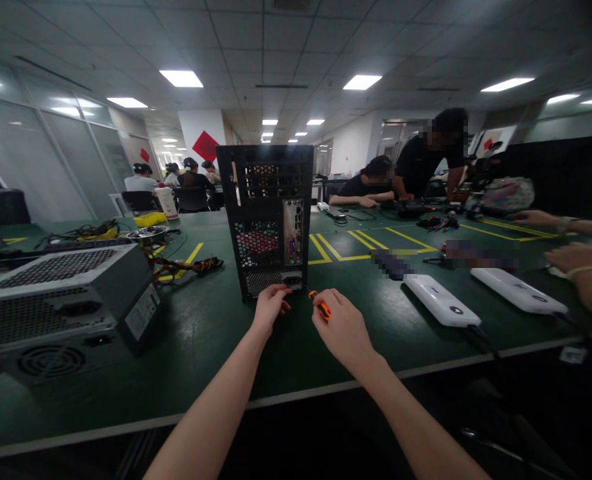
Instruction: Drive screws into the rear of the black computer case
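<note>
A black computer case (271, 213) stands upright on the green table, its rear side facing me. That side shows a honeycomb vent, a column of ports (293, 230) and, at the bottom, a power supply (266, 281). My left hand (272, 305) is at the power supply, its fingers bent and drawn together; whatever they may pinch is hidden. To the right, my right hand (340, 323) is closed round an orange and black screwdriver (323, 307). The screwdriver points up and left toward the case's lower right corner; I cannot tell whether its tip touches.
Grey power supply units (66, 300) are stacked at the left, with cables (189, 267) behind them. White power banks (441, 300) lie at the right. A paper cup (166, 203) stands farther back. Another person's hands (583, 263) are at the right edge; people sit and stand beyond.
</note>
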Demonstrator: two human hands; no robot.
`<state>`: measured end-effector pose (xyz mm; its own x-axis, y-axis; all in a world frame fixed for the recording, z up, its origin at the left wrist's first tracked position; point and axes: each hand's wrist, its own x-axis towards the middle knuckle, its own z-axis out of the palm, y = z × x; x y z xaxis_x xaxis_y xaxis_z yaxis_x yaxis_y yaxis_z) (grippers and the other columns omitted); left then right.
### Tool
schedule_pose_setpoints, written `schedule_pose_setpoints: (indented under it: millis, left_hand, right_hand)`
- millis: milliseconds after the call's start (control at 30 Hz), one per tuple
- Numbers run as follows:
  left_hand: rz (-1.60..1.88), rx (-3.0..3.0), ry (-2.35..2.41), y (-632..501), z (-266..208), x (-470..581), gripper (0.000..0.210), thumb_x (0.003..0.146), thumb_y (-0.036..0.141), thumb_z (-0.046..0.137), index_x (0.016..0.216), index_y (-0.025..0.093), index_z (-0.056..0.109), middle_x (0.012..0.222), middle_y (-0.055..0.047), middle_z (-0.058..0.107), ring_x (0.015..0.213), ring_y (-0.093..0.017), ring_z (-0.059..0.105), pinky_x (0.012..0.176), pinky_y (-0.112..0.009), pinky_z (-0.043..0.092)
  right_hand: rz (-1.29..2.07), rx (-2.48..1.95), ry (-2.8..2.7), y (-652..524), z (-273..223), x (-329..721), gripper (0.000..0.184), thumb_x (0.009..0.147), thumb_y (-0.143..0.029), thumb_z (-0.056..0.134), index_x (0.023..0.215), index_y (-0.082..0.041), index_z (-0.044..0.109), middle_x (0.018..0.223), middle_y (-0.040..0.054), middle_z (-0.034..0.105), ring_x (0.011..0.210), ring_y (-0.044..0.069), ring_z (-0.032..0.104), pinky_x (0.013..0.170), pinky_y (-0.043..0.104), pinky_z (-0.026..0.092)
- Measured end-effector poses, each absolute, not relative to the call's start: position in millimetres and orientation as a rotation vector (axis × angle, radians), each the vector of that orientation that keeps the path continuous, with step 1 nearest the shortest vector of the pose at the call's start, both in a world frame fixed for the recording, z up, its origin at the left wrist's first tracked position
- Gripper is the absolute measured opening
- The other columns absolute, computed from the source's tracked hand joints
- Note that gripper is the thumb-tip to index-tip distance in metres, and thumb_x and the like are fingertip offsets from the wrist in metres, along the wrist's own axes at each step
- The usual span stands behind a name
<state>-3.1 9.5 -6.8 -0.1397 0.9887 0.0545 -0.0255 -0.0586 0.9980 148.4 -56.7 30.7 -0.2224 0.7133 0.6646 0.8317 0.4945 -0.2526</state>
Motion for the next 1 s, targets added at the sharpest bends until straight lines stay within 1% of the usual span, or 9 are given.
schedule_pose_setpoints:
  millis: [233, 400, 500, 567, 700, 833, 1000]
  left_hand:
    - [1.335, 1.209, 1.314, 9.9, -7.9, -1.4, 0.025, 0.068, 0.021, 0.049, 0.090, 0.010, 0.053, 0.092, -0.011, 0.060, 0.042, -0.004, 0.049, 0.035, -0.016, 0.033]
    - [1.330, 1.217, 1.302, 10.3, -8.0, -1.5, 0.024, 0.069, 0.021, 0.048, 0.090, 0.011, 0.052, 0.093, -0.011, 0.060, 0.042, -0.004, 0.049, 0.035, -0.015, 0.033]
    - [1.323, 1.219, 1.301, 10.6, -8.3, -1.3, 0.024, 0.069, 0.021, 0.048, 0.091, 0.011, 0.052, 0.093, -0.011, 0.060, 0.041, -0.004, 0.049, 0.035, -0.015, 0.033]
    - [1.320, 1.226, 1.298, 11.2, -8.9, -1.0, 0.024, 0.070, 0.021, 0.047, 0.091, 0.010, 0.051, 0.093, -0.011, 0.060, 0.041, -0.004, 0.048, 0.035, -0.015, 0.032]
    - [1.306, 1.236, 1.303, 13.4, -10.7, -0.6, 0.024, 0.070, 0.020, 0.046, 0.092, 0.011, 0.051, 0.092, -0.011, 0.060, 0.040, -0.003, 0.048, 0.034, -0.015, 0.032]
    - [1.287, 1.242, 1.312, 15.4, -12.9, -1.5, 0.025, 0.070, 0.019, 0.046, 0.093, 0.011, 0.051, 0.091, -0.010, 0.060, 0.040, -0.004, 0.048, 0.034, -0.015, 0.032]
    - [1.290, 1.257, 1.304, 15.1, -13.2, -2.1, 0.026, 0.069, 0.019, 0.045, 0.093, 0.011, 0.053, 0.089, -0.010, 0.060, 0.041, -0.005, 0.049, 0.034, -0.016, 0.033]
  right_hand:
    - [-0.124, -1.355, -1.876, -57.6, 24.6, 149.0, 0.008, 0.078, -0.023, 0.038, 0.082, -0.020, 0.044, 0.073, -0.0006, 0.051, 0.066, 0.013, 0.052, 0.058, 0.023, 0.037]
    - [-0.076, -1.352, -1.860, -61.3, 22.6, 149.1, 0.010, 0.075, -0.023, 0.040, 0.083, -0.020, 0.045, 0.082, 0.0015, 0.050, 0.066, 0.012, 0.052, 0.055, 0.022, 0.037]
    - [-0.039, -1.347, -1.840, -64.3, 20.4, 148.4, 0.015, 0.075, -0.025, 0.040, 0.089, -0.019, 0.044, 0.087, 0.0037, 0.050, 0.069, 0.013, 0.053, 0.055, 0.023, 0.038]
    - [-0.002, -1.371, -1.823, -65.7, 18.4, 148.6, 0.017, 0.079, -0.029, 0.038, 0.091, -0.018, 0.042, 0.081, 0.0029, 0.053, 0.067, 0.014, 0.054, 0.055, 0.023, 0.038]
    - [-0.010, -1.491, -1.817, -66.9, 15.5, 149.2, 0.022, 0.084, -0.036, 0.030, 0.087, -0.018, 0.042, 0.061, -0.0013, 0.054, 0.051, 0.012, 0.053, 0.047, 0.022, 0.032]
    - [-0.116, -1.495, -1.834, -67.4, 12.6, 147.3, 0.020, 0.084, -0.032, 0.030, 0.082, -0.019, 0.044, 0.062, -0.0012, 0.055, 0.053, 0.011, 0.053, 0.046, 0.020, 0.030]
    - [-0.244, -1.433, -1.861, -66.5, 4.6, 143.9, 0.016, 0.083, -0.026, 0.031, 0.082, -0.018, 0.046, 0.068, 0.0003, 0.055, 0.062, 0.011, 0.054, 0.053, 0.020, 0.033]
